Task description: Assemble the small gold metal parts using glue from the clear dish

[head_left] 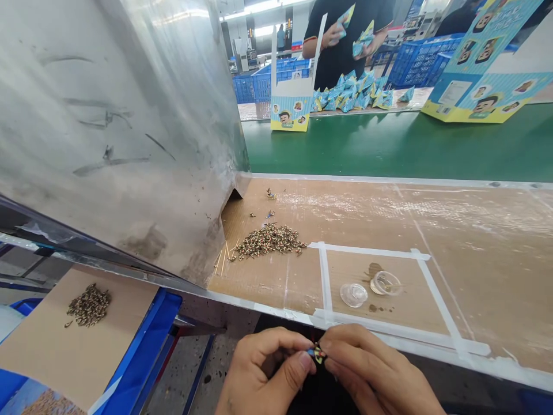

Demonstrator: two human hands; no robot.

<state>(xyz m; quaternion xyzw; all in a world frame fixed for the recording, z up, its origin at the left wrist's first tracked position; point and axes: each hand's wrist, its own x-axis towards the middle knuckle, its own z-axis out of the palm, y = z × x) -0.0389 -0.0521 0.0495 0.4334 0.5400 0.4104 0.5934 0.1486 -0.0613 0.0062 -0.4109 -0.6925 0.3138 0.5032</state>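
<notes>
My left hand and my right hand meet just below the table's front edge. Their fingertips pinch a tiny multicoloured piece of blue, red and yellow, too small to identify. Beyond the hands, a heap of small speckled parts lies on the tape-covered cardboard table top. Several thin wooden sticks lie at the heap's left. Two clear plastic dishes sit inside a white-taped rectangle to the right.
A dented metal sheet rises at the left. Below it, a cardboard piece on a blue frame holds another heap. Behind the table runs a green conveyor belt, where a co-worker handles blue packets near blue crates.
</notes>
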